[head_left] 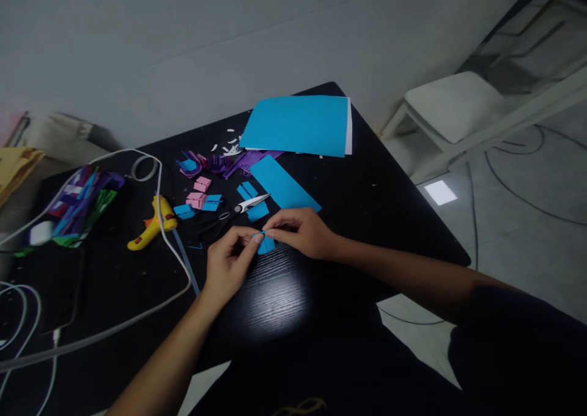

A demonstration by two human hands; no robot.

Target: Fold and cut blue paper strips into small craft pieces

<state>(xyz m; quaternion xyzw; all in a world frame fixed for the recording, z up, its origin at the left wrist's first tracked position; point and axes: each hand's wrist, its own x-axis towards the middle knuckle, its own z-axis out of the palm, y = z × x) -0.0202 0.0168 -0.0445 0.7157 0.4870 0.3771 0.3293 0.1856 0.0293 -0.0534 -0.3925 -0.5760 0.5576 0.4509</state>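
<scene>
Over the black worktop [348,220], the right hand [312,232] angles in from the right and the left hand [227,263] from the near side — both grips pinching the small blue piece [266,246] between them, equally near, at its far edge; its long axis is unclear.

The place looks like a makeshift craft spot in a room, though whether home or workshop cannot be told. The black table [348,232] anchors it: on it lie blue paper [298,122], 1 pair of scissors [250,204] with a white blade part and 1 yellow glue gun [153,223]. Behind the table is a plain wall [183,49]; right of it, a white chair [458,107] on tiles [518,232].
</scene>
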